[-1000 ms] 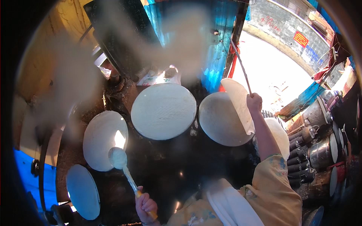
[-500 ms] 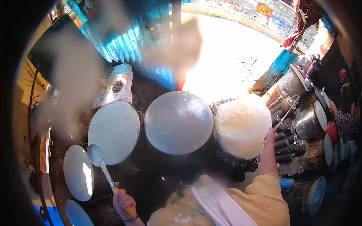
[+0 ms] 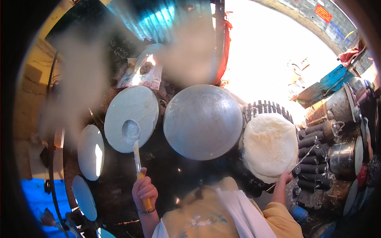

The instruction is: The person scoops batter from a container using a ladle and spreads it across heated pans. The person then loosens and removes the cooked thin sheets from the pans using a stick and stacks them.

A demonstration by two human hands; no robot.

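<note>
My left hand (image 3: 145, 193) is wrapped round the yellow handle of a ladle. The ladle's whitened bowl (image 3: 131, 130) is over the near part of a round, pale white surface (image 3: 137, 105); whether it touches cannot be told. A thin stick (image 3: 306, 155) is gripped in my right hand (image 3: 282, 178), beside the near right edge of a stack of pale, round flatbreads (image 3: 270, 144). The top one has a faintly browned middle. Between the two rounds is a smooth grey metal dome (image 3: 203, 122).
Dark slats (image 3: 268, 107) edge the far side of the flatbreads. Several dark cylinders (image 3: 315, 166) and metal drums (image 3: 343, 158) crowd the right. More round lids (image 3: 91, 152) stand at left. A printed sack (image 3: 145, 71) lies beyond the pale surface.
The ladle bowl has moved from the pale surface's near left edge to over its near part. My right hand and stick are lower beside the flatbreads; more slats show. The view has shifted.
</note>
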